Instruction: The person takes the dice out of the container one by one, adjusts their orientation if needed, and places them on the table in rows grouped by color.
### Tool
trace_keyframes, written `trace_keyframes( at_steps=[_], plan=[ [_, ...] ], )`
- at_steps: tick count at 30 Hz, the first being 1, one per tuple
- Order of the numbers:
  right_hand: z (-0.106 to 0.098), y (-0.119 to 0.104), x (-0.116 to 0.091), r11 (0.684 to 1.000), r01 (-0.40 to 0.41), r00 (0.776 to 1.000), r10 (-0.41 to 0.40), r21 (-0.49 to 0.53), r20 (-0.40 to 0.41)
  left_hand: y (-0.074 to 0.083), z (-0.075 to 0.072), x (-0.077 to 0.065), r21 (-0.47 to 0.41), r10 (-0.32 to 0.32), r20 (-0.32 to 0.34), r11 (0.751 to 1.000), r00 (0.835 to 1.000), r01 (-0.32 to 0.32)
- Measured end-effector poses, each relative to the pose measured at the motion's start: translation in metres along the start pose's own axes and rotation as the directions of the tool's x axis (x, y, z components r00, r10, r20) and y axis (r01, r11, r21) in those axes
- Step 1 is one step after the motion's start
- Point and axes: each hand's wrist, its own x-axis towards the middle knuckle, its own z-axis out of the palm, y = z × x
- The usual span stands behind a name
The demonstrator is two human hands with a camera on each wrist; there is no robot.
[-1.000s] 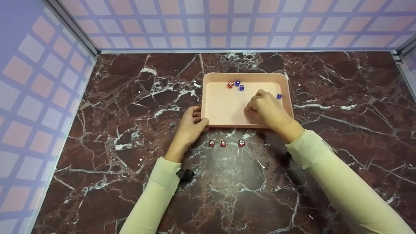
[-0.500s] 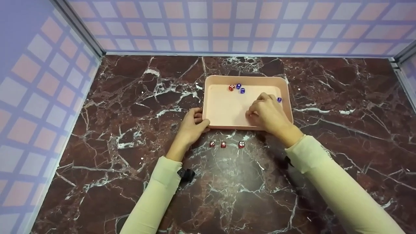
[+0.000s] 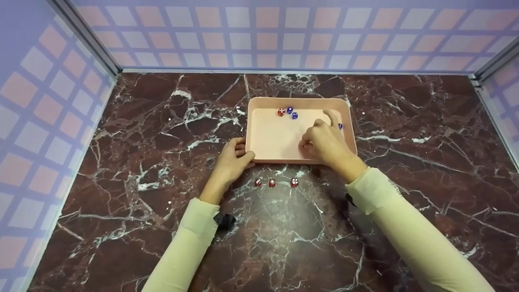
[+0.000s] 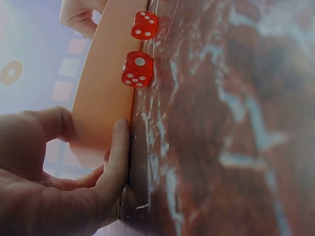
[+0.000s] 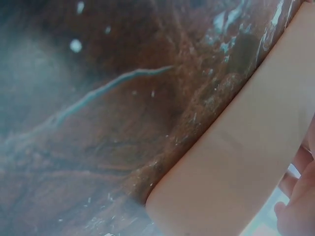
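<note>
At the near left corner of a shallow peach tray [image 3: 267,161], my left hand [image 3: 231,162] grips the wall, its thumb at the rim. In the left wrist view, fingers of that hand [image 4: 59,177] lie along the tray's outer wall. My right hand [image 3: 328,142] reaches inside the tray, thumb and fingertips together low over its floor, one finger raised. A speck of red shows at those fingertips, apparently a red die mostly hidden by them. A red die [image 3: 281,112] and two blue dice [image 3: 290,110] lie by the far wall. Another blue die [image 3: 340,126] is beside my right hand.
Three red dice, the left one [image 3: 258,182], the middle one [image 3: 272,183] and the right one [image 3: 294,182], sit in a row before the tray. Everything stands on a dark red marbled table [image 3: 162,227]. Checked panels [image 3: 267,36] enclose the back and sides.
One finger of my right hand has lifted and straightened, while its other fingertips stay low in the tray. My left hand keeps its grip. The whole view has shifted slightly.
</note>
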Motion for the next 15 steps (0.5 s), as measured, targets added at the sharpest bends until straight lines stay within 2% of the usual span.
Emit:
trace_keyframes(
  at_steps=[8, 15],
  plan=[
    [0.0024, -0.0009, 0.0035, 0.999, -0.019, 1.0, 0.018, 0.038, 0.024, -0.0018, -0.0037, -0.0039, 0.012, -0.002, 0.001, 1.0, 1.0, 0.002],
    [0.0049, -0.0005, 0.0014, 0.998, -0.044, 0.998, 0.042, 0.039, 0.038, -0.0037, -0.0027, -0.0018, 0.008, -0.001, 0.032, 1.0, 1.0, 0.0]
  ],
)
